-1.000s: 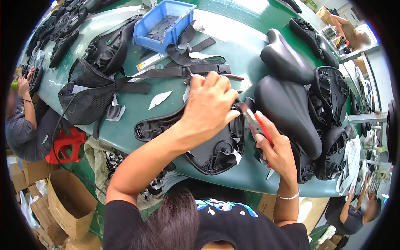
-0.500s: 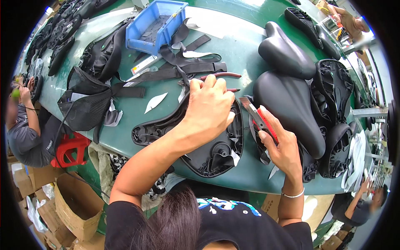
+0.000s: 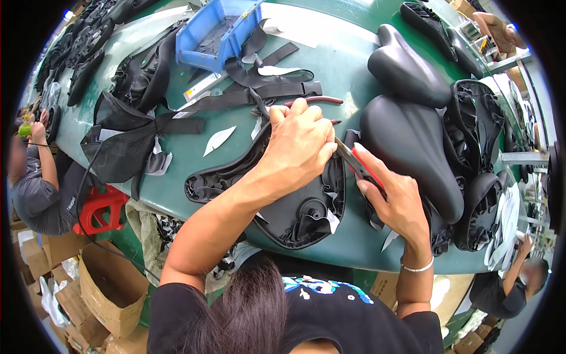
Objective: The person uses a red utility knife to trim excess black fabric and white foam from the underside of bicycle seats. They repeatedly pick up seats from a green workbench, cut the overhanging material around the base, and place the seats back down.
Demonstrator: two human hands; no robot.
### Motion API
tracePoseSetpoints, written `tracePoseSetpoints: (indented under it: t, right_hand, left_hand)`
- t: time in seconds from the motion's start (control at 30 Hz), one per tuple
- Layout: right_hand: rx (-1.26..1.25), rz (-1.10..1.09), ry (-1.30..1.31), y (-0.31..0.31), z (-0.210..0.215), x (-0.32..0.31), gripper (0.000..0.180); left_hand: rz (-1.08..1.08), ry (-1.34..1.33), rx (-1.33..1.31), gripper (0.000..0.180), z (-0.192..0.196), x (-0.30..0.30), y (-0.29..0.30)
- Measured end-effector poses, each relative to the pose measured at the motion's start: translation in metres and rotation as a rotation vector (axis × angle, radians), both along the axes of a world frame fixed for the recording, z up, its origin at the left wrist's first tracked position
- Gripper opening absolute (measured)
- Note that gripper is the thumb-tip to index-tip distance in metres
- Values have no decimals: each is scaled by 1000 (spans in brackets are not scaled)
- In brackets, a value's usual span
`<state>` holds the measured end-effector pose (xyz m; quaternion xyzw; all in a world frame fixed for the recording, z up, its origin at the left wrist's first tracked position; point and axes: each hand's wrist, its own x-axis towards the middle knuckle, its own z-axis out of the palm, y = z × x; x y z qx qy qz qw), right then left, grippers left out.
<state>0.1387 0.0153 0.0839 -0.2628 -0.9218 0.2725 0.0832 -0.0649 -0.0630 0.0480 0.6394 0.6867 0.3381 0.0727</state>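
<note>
An upturned black bicycle saddle [image 3: 283,221] lies on the bench before me, its hollow underside and folded cover edges showing. Over its far rim my left hand [image 3: 299,141] is closed in a fist; the fingers hide what they pinch. My right hand [image 3: 396,197] grips a red utility knife [image 3: 367,167] with the blade out. The blade's tip reaches to the left hand's fingers at the saddle's right rim. Just beyond the left hand lie red-handled pliers [image 3: 321,100], partly covered by it.
Finished-looking black saddles [image 3: 407,147] and upturned saddle shells [image 3: 473,124] crowd the right. Beyond are black straps [image 3: 247,94] and a blue bin [image 3: 206,56]. A black mesh bag [image 3: 121,141] and a white scrap [image 3: 219,141] lie left. Other people sit at both sides.
My right hand has brought the knife up and left, so its blade now meets the left hand's fingers. The left hand has stayed closed at nearly the same place.
</note>
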Motion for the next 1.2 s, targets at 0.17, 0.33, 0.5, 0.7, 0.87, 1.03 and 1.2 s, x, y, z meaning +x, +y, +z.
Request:
tracePoseSetpoints:
  t: [0.17, 0.33, 0.5, 0.7, 0.87, 1.03, 1.2]
  right_hand:
    - [172, 20, -138, -21, 2, 5, 59]
    - [65, -150, -90, -59, 0, 21, 53]
    - [104, -128, -172, -38, 9, 0, 50]
    - [144, -118, -309, -68, 24, 21, 55]
    - [248, -56, -272, -52, 29, 11, 52]
    - [387, 31, -321, -22, 37, 0, 50]
    - [315, -78, -359, -70, 34, 10, 51]
  left_hand:
    - [-27, -207, -18, 13, 2, -12, 0]
    - [-215, -545, 81, 12, 14, -17, -2]
    - [-361, -523, 9, 12, 13, -4, 2]
    - [-168, -871, 206, 17, 8, -15, 12]
    - [-7, -139, 273, 20, 22, -14, 3]
    - [-265, 320, 32, 30, 13, -12, 2]
    - [-45, -190, 40, 27, 14, -39, 11]
